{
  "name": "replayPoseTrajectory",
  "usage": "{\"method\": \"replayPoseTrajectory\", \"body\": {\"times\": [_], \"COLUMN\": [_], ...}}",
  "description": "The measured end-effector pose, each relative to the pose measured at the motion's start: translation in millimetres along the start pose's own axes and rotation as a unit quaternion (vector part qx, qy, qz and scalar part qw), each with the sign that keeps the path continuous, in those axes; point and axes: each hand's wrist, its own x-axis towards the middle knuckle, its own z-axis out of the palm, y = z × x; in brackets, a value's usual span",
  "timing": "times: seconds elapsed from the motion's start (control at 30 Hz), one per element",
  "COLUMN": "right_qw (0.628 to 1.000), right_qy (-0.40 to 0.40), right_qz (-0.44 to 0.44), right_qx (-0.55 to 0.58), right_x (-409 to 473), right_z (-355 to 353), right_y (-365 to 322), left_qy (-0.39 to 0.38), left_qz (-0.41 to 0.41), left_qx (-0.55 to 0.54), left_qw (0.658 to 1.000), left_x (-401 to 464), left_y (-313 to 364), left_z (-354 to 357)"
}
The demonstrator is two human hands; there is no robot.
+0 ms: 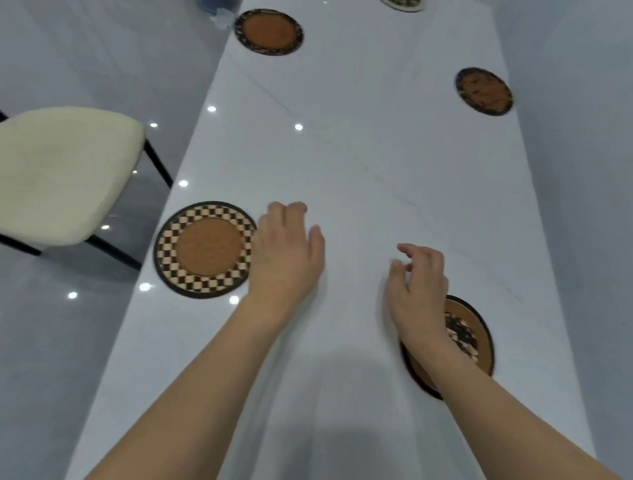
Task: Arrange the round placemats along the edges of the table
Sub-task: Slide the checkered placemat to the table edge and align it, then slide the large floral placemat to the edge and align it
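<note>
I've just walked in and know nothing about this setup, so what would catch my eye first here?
Two bare hands hang over a long pale table, the left hand open beside a checkered round placemat at the left edge. The right hand curls empty above a brown placemat on the right. A cream chair stands left of the table.

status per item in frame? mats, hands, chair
checkered placemat: flat, at left table edge, left hand beside its right rim
left hand: open, empty, above table
right hand: fingers loosely curled, empty, partly covering a mat
near-right placemat: flat by right edge, part hidden by forearm
far-left placemat: flat at left edge
far-right placemat: flat at right edge
top placemat: cut off by frame
chair: upright, unoccupied, left of table
</note>
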Motion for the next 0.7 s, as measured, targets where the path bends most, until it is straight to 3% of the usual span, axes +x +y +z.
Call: {"method": "replayPoseTrajectory", "body": {"times": [0.17, 0.27, 0.33, 0.4, 0.47, 0.6, 0.7], "right_qw": [0.982, 0.960, 0.959, 0.963, 0.963, 0.964, 0.954], "right_qy": [-0.005, -0.060, -0.091, -0.110, -0.111, -0.135, -0.135], "right_qz": [0.124, 0.219, 0.233, 0.217, 0.229, 0.229, 0.242], "right_qx": [-0.141, -0.162, -0.132, -0.120, -0.086, 0.022, 0.118], "right_x": [-21.0, -37.8, -44.2, -46.2, -43.4, -45.5, -46.4], "right_z": [-79.5, -104.8, -108.0, -106.4, -106.8, -119.6, -138.6], "right_y": [88.5, 126.3, 139.7, 147.0, 150.8, 156.3, 163.7], "left_qy": [-0.194, -0.299, -0.308, -0.314, -0.332, -0.309, -0.303], "left_qz": [0.003, 0.000, 0.021, -0.009, -0.057, -0.054, -0.087], "left_qx": [-0.059, -0.015, 0.050, 0.064, 0.050, 0.048, -0.026], "left_qw": [0.979, 0.954, 0.950, 0.947, 0.940, 0.948, 0.949], "left_x": [-36.9, -56.1, -65.6, -70.0, -69.8, -75.9, -81.2], "left_y": [93.8, 132.7, 150.0, 157.2, 158.4, 164.0, 182.3], "left_z": [52.2, 78.4, 91.9, 100.3, 104.6, 103.6, 100.2]}}
